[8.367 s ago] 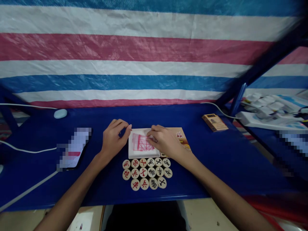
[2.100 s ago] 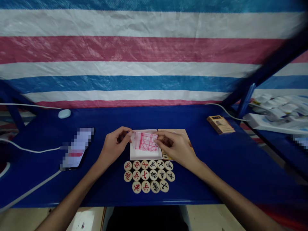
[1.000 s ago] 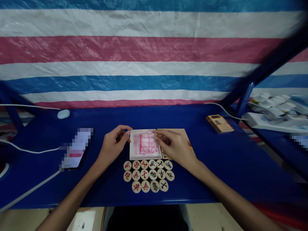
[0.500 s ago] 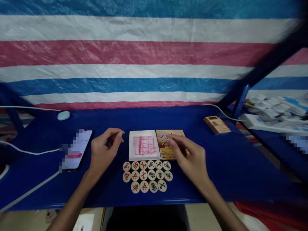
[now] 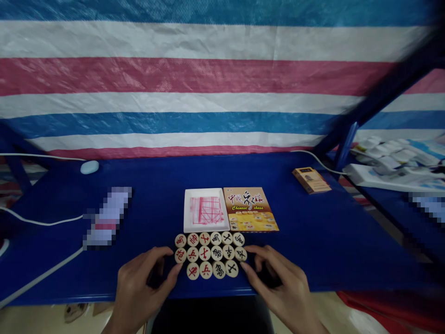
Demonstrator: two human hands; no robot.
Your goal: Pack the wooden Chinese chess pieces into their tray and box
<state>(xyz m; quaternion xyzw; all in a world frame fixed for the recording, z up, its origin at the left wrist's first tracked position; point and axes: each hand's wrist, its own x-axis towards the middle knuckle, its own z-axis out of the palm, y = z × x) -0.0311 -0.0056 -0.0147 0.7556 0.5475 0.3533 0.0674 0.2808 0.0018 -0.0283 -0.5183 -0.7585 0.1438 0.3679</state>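
Note:
Several round wooden Chinese chess pieces lie in three rows on the blue table, red characters at the left and black at the right. My left hand is at the left end of the rows, thumb and index finger apart beside the leftmost pieces. At the right end, my right hand has its thumb and index finger apart, their tips by the rightmost pieces. Neither hand holds anything. Behind the pieces, a white tray with red lines sits against a Chinese chess box.
A blurred phone with a white cable lies at the left, a light blue oval object behind it. Toward the back right is a small brown box. A power strip is farther right, and a striped sheet hangs behind the table.
Both hands have come down toward the front edge, from beside the tray and over the chess box to the two ends of the piece rows. The box cover is now uncovered.

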